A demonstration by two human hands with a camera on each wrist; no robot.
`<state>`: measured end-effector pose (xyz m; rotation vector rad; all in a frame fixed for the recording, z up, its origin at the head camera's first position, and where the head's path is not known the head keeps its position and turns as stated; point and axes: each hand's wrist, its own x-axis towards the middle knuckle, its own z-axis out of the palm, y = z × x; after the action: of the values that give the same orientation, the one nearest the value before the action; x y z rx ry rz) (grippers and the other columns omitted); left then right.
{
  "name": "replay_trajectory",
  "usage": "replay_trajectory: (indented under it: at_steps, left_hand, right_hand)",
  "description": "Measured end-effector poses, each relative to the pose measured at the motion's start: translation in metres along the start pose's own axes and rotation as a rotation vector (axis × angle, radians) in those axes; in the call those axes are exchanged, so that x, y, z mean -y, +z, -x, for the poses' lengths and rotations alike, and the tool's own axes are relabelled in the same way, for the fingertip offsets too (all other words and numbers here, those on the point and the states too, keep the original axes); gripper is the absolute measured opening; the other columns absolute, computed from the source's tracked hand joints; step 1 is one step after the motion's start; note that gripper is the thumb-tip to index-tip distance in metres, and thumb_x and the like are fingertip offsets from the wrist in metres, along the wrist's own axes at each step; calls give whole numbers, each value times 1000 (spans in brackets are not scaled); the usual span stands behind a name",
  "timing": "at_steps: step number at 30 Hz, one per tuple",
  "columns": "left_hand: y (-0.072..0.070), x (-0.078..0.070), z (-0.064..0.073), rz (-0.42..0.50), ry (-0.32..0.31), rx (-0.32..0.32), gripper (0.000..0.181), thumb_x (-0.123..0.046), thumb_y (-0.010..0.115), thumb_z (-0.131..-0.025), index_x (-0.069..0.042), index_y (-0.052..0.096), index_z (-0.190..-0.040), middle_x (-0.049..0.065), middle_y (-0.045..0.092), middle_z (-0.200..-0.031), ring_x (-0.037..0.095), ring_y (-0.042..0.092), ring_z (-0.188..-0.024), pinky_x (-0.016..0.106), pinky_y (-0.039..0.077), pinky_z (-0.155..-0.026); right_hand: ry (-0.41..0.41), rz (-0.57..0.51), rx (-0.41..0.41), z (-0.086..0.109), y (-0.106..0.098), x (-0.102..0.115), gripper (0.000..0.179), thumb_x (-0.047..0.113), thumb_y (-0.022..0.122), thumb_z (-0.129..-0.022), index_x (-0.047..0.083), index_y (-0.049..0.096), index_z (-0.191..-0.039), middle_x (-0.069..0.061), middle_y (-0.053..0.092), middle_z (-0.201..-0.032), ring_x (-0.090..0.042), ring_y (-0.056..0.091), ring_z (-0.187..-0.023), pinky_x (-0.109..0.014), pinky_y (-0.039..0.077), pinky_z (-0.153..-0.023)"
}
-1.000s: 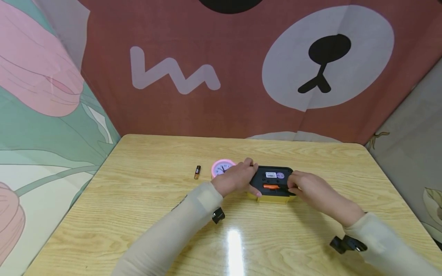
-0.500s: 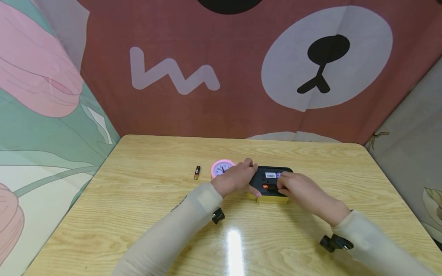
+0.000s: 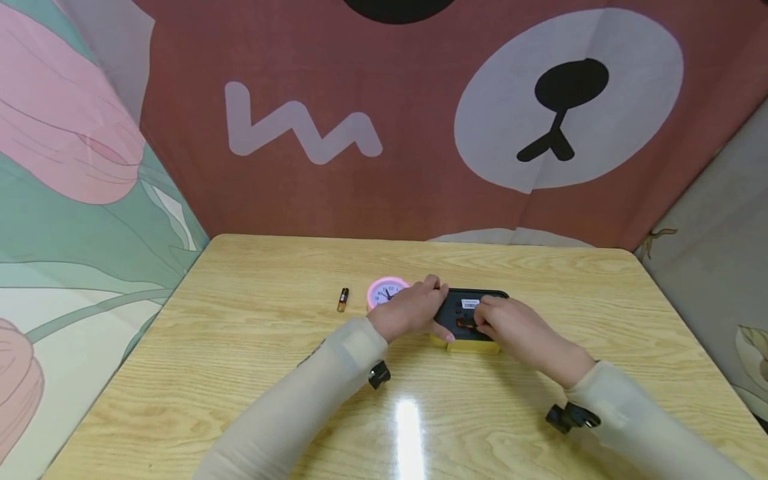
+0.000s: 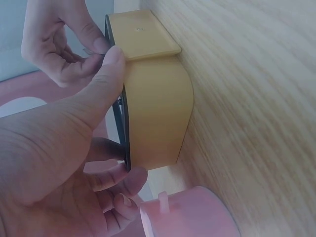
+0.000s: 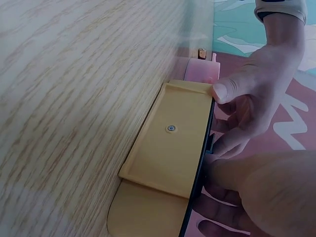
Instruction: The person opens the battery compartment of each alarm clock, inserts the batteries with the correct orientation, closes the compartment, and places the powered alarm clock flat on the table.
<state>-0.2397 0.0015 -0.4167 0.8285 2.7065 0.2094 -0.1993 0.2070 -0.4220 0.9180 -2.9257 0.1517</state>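
A yellow box-shaped device with a black back (image 3: 451,313) lies back side up on the table; its front is hidden. My left hand (image 3: 414,308) grips its left end, thumb (image 4: 106,81) along the near edge, other fingers at the far side. Over the back, my right hand (image 3: 519,333) pinches a small dark cover-like piece (image 5: 210,141), mostly hidden by the fingers. Just left of those fingertips, a bit of an orange battery (image 3: 463,323) shows in a slot. Left of the device, a pink round clock (image 3: 384,291) lies face up, partly behind my left hand.
A loose black and copper battery (image 3: 343,300) lies left of the pink clock. The wooden table (image 3: 270,373) reaches back to a patterned cloth (image 3: 336,193). Each sleeve carries a small black camera mount, one by the left wrist (image 3: 379,375).
My right hand has moved left across the black back with the dark piece, and less of the orange battery shows. The left hand keeps its grip in place.
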Motion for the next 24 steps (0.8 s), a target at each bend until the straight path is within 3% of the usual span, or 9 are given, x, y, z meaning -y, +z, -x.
replay_trajectory:
  at_steps: [24]
  left_hand:
    - [0, -2, 0, -1, -11, 5, 103, -63, 73, -81, -12, 30, -160, 7, 40, -150, 17, 52, -108, 28, 49, -87]
  right_hand:
    - [-24, 103, 5, -4, 2, 5, 14, 12, 79, -87, 11, 66, -82, 1, 58, -79, -11, 54, -68, -36, 52, -68]
